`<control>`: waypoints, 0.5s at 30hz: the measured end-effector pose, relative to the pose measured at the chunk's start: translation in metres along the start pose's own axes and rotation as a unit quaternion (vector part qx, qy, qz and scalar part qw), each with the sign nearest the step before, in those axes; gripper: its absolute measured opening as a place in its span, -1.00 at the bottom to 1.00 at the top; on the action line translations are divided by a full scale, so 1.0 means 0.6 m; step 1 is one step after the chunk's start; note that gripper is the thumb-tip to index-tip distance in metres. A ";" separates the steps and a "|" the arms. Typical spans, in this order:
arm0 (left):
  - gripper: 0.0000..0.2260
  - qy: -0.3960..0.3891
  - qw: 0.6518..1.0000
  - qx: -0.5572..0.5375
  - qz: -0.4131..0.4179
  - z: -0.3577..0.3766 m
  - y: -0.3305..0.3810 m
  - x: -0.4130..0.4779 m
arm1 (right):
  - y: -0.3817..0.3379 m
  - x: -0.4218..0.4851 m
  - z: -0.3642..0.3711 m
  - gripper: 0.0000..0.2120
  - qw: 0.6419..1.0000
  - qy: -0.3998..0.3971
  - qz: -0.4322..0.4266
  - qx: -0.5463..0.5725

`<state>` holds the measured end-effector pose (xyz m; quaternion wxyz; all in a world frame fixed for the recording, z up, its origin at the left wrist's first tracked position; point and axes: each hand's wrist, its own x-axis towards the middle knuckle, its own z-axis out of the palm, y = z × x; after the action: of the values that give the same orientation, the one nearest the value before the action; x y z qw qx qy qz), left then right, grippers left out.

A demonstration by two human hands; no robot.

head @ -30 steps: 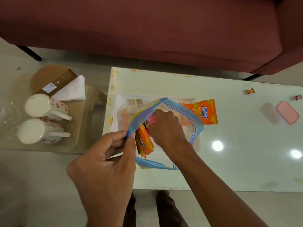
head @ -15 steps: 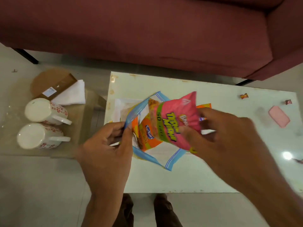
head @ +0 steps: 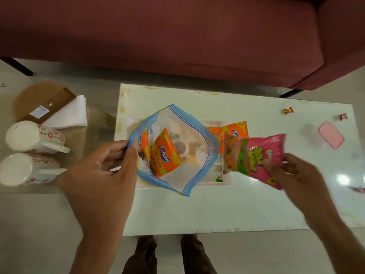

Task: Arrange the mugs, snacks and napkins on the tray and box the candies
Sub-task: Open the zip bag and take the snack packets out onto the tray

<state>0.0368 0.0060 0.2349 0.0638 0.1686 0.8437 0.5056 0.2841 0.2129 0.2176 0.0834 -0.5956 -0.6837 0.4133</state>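
A white table (head: 256, 210) is set before a maroon sofa (head: 177, 36), w/ pale floor (head: 39, 234) around. A clear zip bag (head: 194, 159), blue-edged, is held open over a white tray (head: 225, 182) at the table's left, its rim pinched by the left hand (head: 98, 175); two orange pkts (head: 166, 153) are seen inside. A pink snack pkt (head: 256, 155), blurred, is gripped by the right hand (head: 296, 175) just beside the bag.

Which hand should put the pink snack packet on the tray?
Probably the right hand: it grips the pink packet, close to the tray. The left hand is busy pinching open the rim of the zip bag.
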 end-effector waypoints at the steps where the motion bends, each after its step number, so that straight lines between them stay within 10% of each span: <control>1: -0.90 0.000 1.000 0.003 0.001 0.000 -0.002 0.000 | 0.021 0.012 0.023 -0.91 1.000 -0.011 0.015 -0.023; 15: -0.72 -0.027 0.999 0.022 -0.029 0.023 -0.013 -0.015 | 0.177 0.119 0.113 -0.72 0.983 -0.100 0.077 -0.131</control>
<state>0.0475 0.0107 0.2209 0.0975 0.1591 0.8570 0.4803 0.3023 0.2391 0.0766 -0.0964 -0.6077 -0.6892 0.3826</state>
